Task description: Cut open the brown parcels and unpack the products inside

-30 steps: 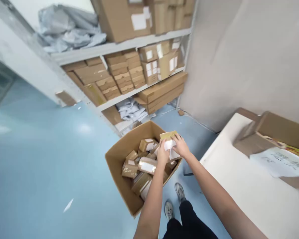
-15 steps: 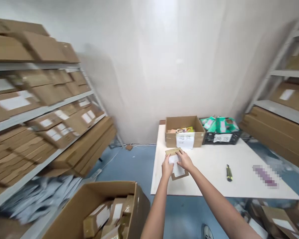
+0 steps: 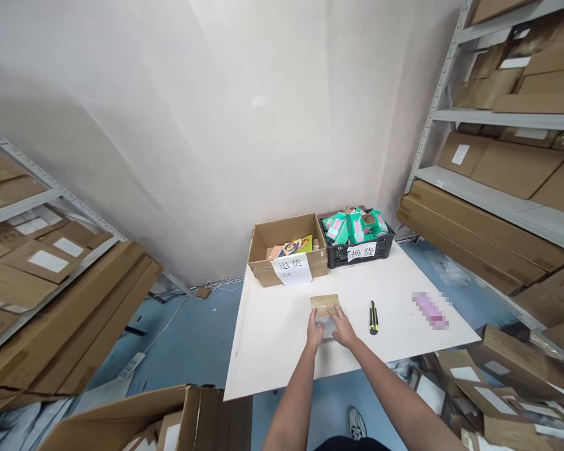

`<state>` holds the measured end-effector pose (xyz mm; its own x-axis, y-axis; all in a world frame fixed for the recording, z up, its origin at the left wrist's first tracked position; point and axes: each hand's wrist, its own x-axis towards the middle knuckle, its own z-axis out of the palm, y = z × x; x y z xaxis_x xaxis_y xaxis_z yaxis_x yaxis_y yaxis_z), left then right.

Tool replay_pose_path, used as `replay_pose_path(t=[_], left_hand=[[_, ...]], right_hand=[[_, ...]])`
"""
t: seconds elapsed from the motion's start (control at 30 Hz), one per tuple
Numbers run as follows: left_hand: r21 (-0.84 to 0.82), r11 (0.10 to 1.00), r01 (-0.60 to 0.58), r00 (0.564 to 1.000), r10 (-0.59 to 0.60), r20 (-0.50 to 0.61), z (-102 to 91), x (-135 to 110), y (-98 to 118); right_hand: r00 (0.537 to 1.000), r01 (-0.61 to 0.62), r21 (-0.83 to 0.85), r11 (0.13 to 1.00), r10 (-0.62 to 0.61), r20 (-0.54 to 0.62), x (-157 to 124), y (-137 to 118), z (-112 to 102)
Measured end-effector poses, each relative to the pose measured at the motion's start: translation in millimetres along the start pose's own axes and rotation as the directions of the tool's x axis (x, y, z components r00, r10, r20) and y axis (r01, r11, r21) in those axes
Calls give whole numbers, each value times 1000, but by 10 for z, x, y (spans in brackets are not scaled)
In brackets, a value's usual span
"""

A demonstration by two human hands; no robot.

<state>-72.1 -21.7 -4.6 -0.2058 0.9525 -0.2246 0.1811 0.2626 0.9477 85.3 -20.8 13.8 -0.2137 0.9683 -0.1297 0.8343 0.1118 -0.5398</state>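
Observation:
A small brown cardboard parcel point(image 3: 324, 304) with a white label lies on the white table point(image 3: 272, 338). My left hand point(image 3: 314, 331) grips its near left side and my right hand point(image 3: 342, 326) grips its near right side, so both hold it against the tabletop. A black and yellow utility knife point(image 3: 373, 316) lies just right of my right hand.
An open cardboard box point(image 3: 282, 250) with a paper sign and a black crate point(image 3: 360, 241) of green packets stand at the table's far edge. Shelves of flat cartons line both sides. A big open box point(image 3: 136, 419) of parcels sits on the floor at lower left; loose parcels point(image 3: 498, 376) lie lower right.
I have turned from the floor box of parcels to the table, carrying the small parcel in both hands, and it now rests on the tabletop.

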Motion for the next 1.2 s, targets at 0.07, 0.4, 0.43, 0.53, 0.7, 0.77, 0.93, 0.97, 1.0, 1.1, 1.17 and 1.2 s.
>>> replay_pose_path(t=[0.07,0.4,0.43,0.53,0.7,0.77,0.93,0.97,1.0,1.1,1.17,1.2], left_hand=[[78,996,41,989,-29,-143,80,-26,-57],[72,986,152,988,-149,-46,-1,278,166],[68,989,131,991,-130,-13,-78,344,171],[73,992,103,989,-110,103,-271,494,146],[53,995,86,951,-98,294,-331,611,148],[54,998,18,952,-34,305,-320,635,184],[57,980,-192,944,169,284,-264,517,113],[82,974,-210,938,177,299,-247,467,68],[113,969,-218,931,172,321,-231,421,23],[199,955,-219,923,137,360,-216,398,-39],[318,913,-256,914,122,386,-240,533,18],[400,870,-289,905,112,411,-259,643,77]], right_hand=[[999,28,-9,1000,-28,23,92,39,-157],[969,-172,10,985,168,184,404,50,-367],[961,-211,12,977,205,184,362,73,-332],[963,-240,123,963,220,155,290,130,-254],[983,-169,459,872,116,143,515,171,-270],[991,-127,490,863,87,103,643,180,-295],[970,-74,340,937,146,-193,610,179,-56],[962,-114,311,943,182,-201,532,180,42],[959,-156,284,946,214,-186,444,185,138],[970,-200,208,957,224,-98,209,233,315],[979,-173,174,969,189,-75,150,278,272],[982,-162,161,973,176,-73,156,300,198]])
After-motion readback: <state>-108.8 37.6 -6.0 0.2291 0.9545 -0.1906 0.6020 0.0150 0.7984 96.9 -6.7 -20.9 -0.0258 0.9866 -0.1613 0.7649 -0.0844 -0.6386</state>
